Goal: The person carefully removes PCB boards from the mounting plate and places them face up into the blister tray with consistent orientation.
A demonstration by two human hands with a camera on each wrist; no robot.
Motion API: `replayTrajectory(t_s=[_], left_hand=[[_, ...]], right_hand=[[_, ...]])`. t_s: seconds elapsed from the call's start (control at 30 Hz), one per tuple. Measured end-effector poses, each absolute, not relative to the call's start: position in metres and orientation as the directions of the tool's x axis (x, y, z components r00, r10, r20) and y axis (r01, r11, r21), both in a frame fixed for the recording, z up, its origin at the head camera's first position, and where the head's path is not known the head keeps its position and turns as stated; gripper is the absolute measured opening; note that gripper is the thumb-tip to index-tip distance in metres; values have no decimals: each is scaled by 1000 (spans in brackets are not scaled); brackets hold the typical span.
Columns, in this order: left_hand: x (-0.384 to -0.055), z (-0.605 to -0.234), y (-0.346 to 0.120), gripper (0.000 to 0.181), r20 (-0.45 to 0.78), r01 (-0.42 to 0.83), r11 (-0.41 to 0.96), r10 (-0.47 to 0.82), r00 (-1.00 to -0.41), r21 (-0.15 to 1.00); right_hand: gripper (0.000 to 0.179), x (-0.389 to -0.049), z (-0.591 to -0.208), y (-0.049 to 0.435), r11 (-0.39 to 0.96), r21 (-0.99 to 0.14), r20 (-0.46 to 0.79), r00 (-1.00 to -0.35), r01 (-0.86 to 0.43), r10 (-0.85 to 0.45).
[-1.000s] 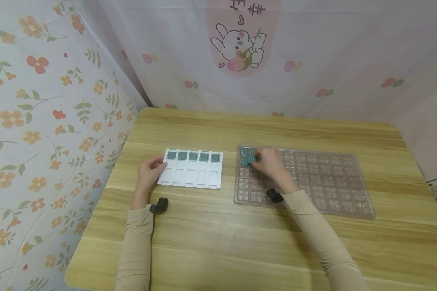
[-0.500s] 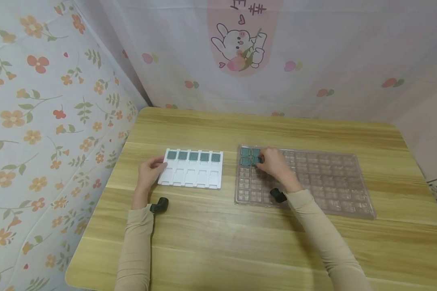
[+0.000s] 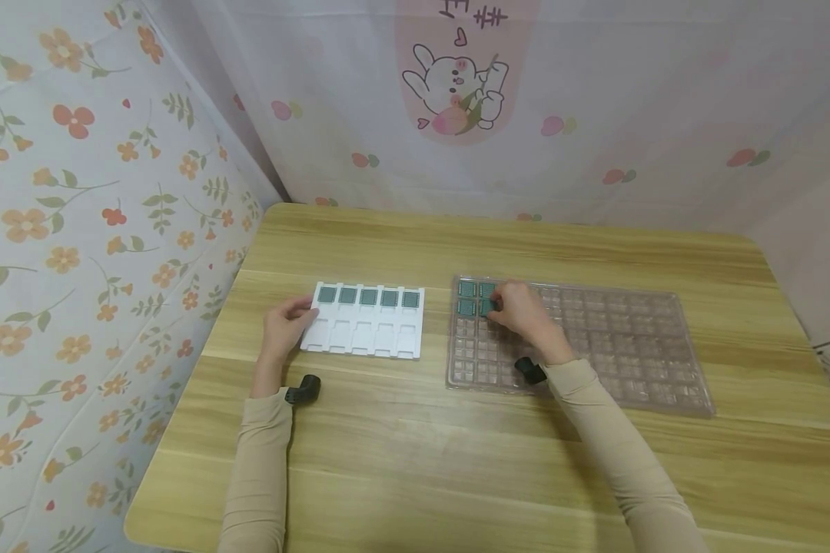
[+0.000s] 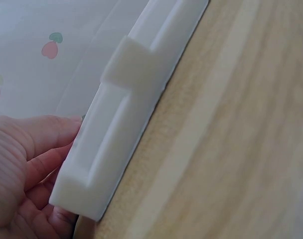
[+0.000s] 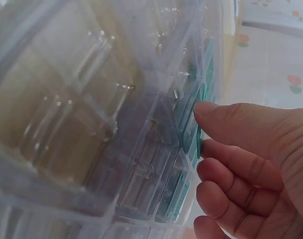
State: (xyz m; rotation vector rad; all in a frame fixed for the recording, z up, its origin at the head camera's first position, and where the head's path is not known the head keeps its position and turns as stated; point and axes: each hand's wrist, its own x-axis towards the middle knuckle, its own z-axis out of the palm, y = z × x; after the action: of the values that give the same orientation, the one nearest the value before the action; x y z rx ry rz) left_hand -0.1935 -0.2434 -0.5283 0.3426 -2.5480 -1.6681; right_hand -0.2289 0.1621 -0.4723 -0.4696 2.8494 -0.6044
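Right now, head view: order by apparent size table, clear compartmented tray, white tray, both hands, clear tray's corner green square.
1. Wood-grain table
2. Clear compartmented tray
3. White tray
4. Left hand, right hand: too alike to rank
5. Corner green square

Long beige sleeves cover both forearms, the left sleeve (image 3: 256, 468) being the one nearer the desk's (image 3: 422, 468) left edge. The cloth looks plain and fairly close-fitting, with soft creases near the left cuff and folds partway along the right sleeve (image 3: 612, 438). Each sleeve ends at the wrist, leaving the left hand (image 3: 285, 330) and right hand (image 3: 526, 311) bare. At each cuff, on the inner side, sits a matt black, elbow-shaped fitting with a rounded end: the left fitting (image 3: 307, 389) and right fitting (image 3: 529, 370). Any markings on them are too small to read.
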Motion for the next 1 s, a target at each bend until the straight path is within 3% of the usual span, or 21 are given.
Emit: replayTrajectory(t_s=[1.0], left_hand=[[-193, -527, -243, 33, -49, -141, 412, -225, -973, 900]], right_hand=[[26, -227, -475, 164, 871, -372, -77, -924, -321, -373]])
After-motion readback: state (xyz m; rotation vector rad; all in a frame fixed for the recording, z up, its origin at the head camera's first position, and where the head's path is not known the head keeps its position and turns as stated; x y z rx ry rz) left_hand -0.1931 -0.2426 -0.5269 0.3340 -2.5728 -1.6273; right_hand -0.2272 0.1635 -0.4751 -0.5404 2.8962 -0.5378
